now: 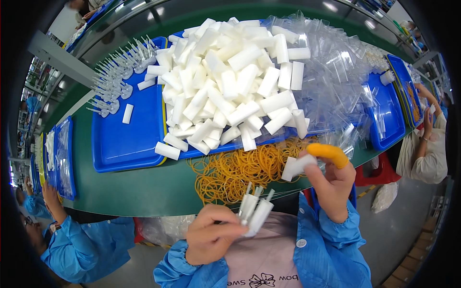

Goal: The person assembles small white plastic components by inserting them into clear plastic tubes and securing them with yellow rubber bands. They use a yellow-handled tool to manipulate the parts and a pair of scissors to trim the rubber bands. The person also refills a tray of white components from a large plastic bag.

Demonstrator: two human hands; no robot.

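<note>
At far left, a co-worker in a blue jacket (86,245), beside more blue trays (65,161). Next, on the green table (132,187), a shallow blue tray (127,149) with clear pronged pieces (113,86) ranked along its far left edge, prongs up and outward; one loose white block (127,114) lying nearby in the same tray.

At centre, a big heap of white blocks (221,91), spilling slightly over its own blue tray. Just in front, a tangle of orange rubber bands (230,173) on the table.

Below the bands, left hand (211,235) — closed in a pinch around the base of a pronged holder (249,233), with white blocks standing on it, tilted a little right. Farther right and higher, right hand (333,185), yellow finger cot (331,152) on the index: thumb and finger closed on a white foam piece (298,167), motion-blurred, near the bands and apart from the holder.

Behind, a pile of clear plastic sleeves (331,72); at far right, another blue tray (386,120) and a co-worker in a pale top (425,153).
</note>
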